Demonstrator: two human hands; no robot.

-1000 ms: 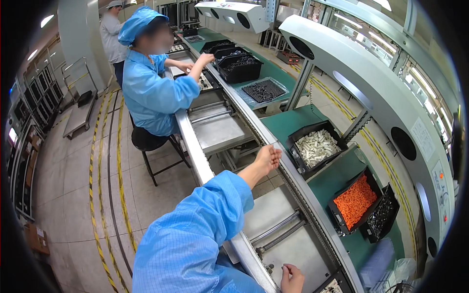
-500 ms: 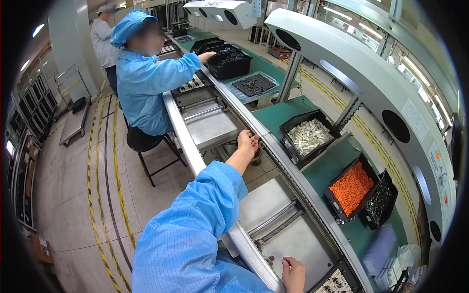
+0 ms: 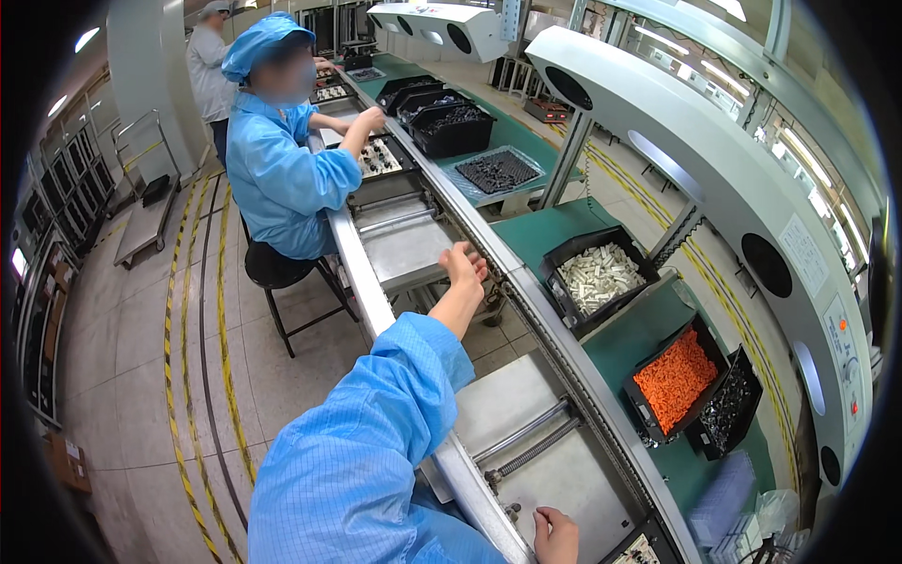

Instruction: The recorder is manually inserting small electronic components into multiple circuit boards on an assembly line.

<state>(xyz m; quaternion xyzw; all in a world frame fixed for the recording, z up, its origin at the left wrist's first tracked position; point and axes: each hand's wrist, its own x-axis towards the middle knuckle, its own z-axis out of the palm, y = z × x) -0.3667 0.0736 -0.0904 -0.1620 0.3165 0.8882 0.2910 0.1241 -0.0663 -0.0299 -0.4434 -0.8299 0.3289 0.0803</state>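
My left hand (image 3: 464, 269) reaches over the conveyor line, above the gap between two metal plates. Its fingers are loosely curled and apart, and nothing shows in them. Just right of it runs the conveyor's chain rail (image 3: 507, 287). My right hand (image 3: 556, 539) is low in the view, over the near metal plate (image 3: 573, 470). Its fingers are bent inward and closed, and what they hold, if anything, is hidden. Beside that hand, at the lower edge, is a black-framed board with small parts (image 3: 641, 551), partly cut off.
On the green bench right of the line stand black bins of white parts (image 3: 601, 278), orange parts (image 3: 676, 381) and dark parts (image 3: 728, 402). A grey overhead light housing (image 3: 714, 179) arches above. A co-worker in blue (image 3: 282, 179) sits farther up by boards on the line.
My left hand has shifted slightly left and up from the rail, its fingers spreading. My right hand has dropped a little lower. The co-worker's arm has drawn back from the black bins to the boards.
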